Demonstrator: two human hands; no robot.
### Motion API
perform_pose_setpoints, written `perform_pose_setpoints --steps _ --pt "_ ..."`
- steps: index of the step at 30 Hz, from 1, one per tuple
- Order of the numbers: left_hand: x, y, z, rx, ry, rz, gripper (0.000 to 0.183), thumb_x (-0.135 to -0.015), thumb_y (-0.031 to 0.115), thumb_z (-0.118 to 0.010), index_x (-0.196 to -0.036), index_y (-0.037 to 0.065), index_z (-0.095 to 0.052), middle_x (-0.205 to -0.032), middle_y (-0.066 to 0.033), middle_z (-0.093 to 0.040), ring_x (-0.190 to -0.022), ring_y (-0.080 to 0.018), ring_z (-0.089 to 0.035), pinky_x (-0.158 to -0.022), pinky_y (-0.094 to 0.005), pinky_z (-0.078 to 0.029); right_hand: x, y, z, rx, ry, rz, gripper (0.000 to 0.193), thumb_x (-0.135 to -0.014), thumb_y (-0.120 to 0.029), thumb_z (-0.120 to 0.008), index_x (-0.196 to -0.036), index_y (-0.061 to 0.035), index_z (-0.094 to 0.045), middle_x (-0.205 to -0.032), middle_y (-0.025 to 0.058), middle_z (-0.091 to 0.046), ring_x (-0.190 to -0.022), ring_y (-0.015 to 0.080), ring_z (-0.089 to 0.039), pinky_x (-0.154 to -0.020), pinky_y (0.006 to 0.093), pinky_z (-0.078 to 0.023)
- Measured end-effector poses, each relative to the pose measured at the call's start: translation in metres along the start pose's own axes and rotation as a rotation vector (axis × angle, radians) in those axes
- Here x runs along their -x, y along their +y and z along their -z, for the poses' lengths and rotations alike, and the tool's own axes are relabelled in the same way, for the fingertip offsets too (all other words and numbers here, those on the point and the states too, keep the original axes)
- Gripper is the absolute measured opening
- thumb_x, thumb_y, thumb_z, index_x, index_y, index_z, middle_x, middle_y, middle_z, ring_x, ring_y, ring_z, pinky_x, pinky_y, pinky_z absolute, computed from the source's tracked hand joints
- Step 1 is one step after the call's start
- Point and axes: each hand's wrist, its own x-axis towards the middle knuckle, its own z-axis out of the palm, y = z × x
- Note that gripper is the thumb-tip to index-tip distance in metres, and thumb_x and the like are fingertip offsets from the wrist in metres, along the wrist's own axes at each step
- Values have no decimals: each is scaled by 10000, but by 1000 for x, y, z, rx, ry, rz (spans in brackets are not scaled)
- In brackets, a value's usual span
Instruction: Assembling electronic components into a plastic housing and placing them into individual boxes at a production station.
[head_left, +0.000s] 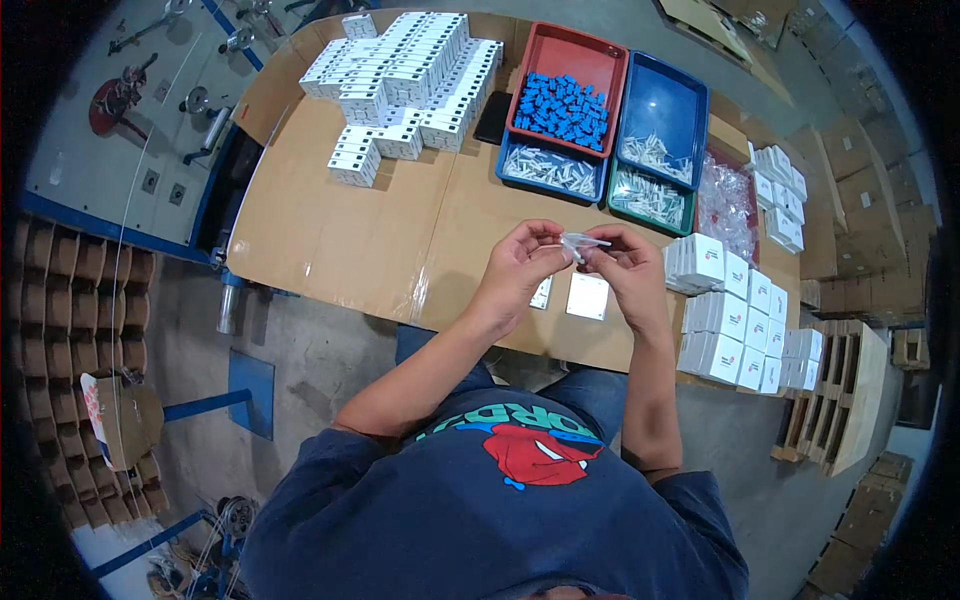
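Observation:
Between the fingertips of both hands is a small clear plastic bag [588, 241] with a small white piece at its lower end. My left hand [522, 268] pinches its left side, and my right hand [630, 272] grips it from the right. What lies inside the bag is too small to make out. Just below the hands, a flat white square item [587, 297] rests on the cardboard-covered table [390, 235]. A second white item [541, 294] lies to its left, partly covered by my left hand.
Beyond my hands stand a red tray [572, 50] of blue parts, a blue tray [552, 187] and a green tray [650, 215] of small white pieces, and clear bags [727, 205]. White boxes [735, 315] are stacked at right; more stacked boxes [405, 80] stand far left.

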Motion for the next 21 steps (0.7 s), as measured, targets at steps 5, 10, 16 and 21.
perform_pose_setpoints --steps 5,10,16,21 --pt "0 2 -5 43 51 57 267 -914 26 -724 -1145 3 -591 -1025 -64 -657 -977 -131 -650 -891 -274 -541 -1 3 1 3 29 -26 158 -955 -29 -682 -1099 30 -656 -1015 77 -701 -851 132 -685 -761 268 -588" --pt "-1 1 4 -14 33 38 244 -919 -11 -708 -1129 15 -588 -1056 -90 -672 -987 -160 -675 -916 -296 -559 0 4 -2 -12 42 -53 156 -963 -42 -678 -1101 24 -648 -1014 79 -696 -860 137 -690 -749 276 -596" --pt "0 4 1 -17 36 2 302 -873 -15 -757 -1131 -6 -601 -1049 -79 -665 -957 -133 -664 -887 -270 -546 1 3 -5 -30 46 12 183 -956 -26 -678 -1131 22 -648 -1024 85 -693 -894 144 -691 -739 280 -611" --pt "2 4 1 -51 26 16 313 -868 -15 -766 -1133 -7 -601 -1055 -85 -675 -985 -139 -672 -899 -268 -554 -1 -4 -5 14 67 59 285 -932 -20 -708 -1208 14 -647 -1073 85 -684 -939 140 -679 -739 269 -610"
